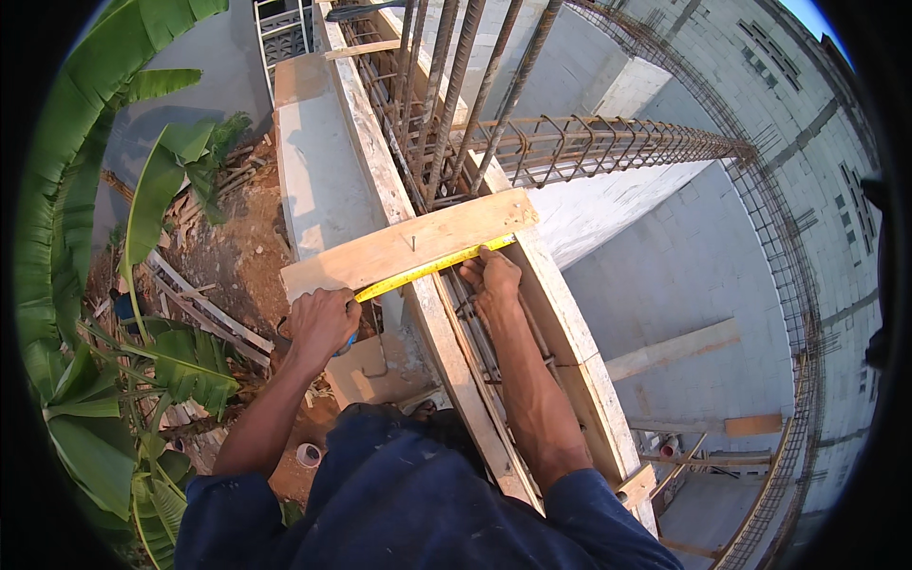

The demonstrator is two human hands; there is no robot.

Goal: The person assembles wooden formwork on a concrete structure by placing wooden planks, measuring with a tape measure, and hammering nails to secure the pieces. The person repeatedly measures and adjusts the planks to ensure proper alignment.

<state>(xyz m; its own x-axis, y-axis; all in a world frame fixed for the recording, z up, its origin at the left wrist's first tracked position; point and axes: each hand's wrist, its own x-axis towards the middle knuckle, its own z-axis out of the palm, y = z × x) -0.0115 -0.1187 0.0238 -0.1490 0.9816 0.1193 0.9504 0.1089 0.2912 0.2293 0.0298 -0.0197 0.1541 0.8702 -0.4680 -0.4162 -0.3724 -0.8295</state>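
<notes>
A yellow tape measure (423, 269) is stretched along the near edge of a short wooden board (366, 254). My left hand (321, 323) is closed around its case, of which only a bit of blue shows below the fingers. Near the other end of the blade, my right hand (496, 280) pinches the tape, thumb and fingers close to the board's right end. The board lies across two long form planks (380, 171), and a nail (412, 244) stands up from it. Steel bars run in the gap between the planks, partly hidden by my right forearm.
Several upright rebars (446, 95) rise just beyond the board. A rebar cage (608, 147) extends right toward a block wall (817, 142). On the left are banana leaves (71, 190) and, far below, dirt with scrap wood (209, 318). A concrete ledge (328, 171) runs alongside the planks.
</notes>
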